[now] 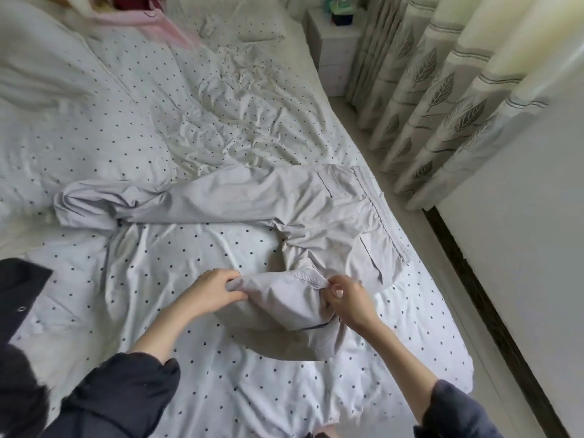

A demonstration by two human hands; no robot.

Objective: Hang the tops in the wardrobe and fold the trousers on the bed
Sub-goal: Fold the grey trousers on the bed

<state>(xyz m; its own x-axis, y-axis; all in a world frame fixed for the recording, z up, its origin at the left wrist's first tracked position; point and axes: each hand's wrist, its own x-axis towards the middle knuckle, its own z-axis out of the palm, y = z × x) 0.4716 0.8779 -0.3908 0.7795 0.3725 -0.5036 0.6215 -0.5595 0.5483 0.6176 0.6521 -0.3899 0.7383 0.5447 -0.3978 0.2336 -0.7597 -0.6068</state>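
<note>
Pale grey trousers lie across the dotted bed sheet, waistband toward the right edge. One leg stretches left, its end bunched. The other leg curves toward me, and both hands hold its hem. My left hand grips the left corner of that hem in curled fingers. My right hand pinches the right corner. A dark garment lies at the left edge of the bed. Pink and red clothes sit at the far head of the bed.
A rumpled dotted duvet covers the left and far part of the bed. A white bedside cabinet stands at the far right, with leaf-print curtains along the right. A strip of floor runs between bed and wall.
</note>
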